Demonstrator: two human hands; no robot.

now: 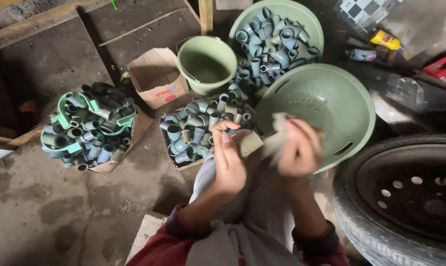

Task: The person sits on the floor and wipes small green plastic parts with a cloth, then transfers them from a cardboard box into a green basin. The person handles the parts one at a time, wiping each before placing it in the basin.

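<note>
- Nearest up: red sleeves [159, 246] and a pale grey cloth [242, 221] draped over the lap, soft and wrinkly.
- Left hand [229, 157] is closed around a short beige pipe fitting [251, 143], a stubby plastic cylinder, held just near of the middle box.
- Right hand [297, 148] is blurry, clenched on a wad of rag [278, 135] right against the fitting.
- Behind the hands, a cardboard box [183, 165] packed with grey-green fittings [196, 130], smooth tubes and elbows.
- Far left, another box [109, 166] heaped with the same stuff.
- Empty box [156, 81] with a red and blue label on its side, further back.
- Green plastic bucket [206, 64], a perforated green colander [321, 106] to the right, and a far basin [309, 22] full of fittings.
- Black rubber tyre [400, 197] near right. Floor [50, 207] is rough, stained concrete.
</note>
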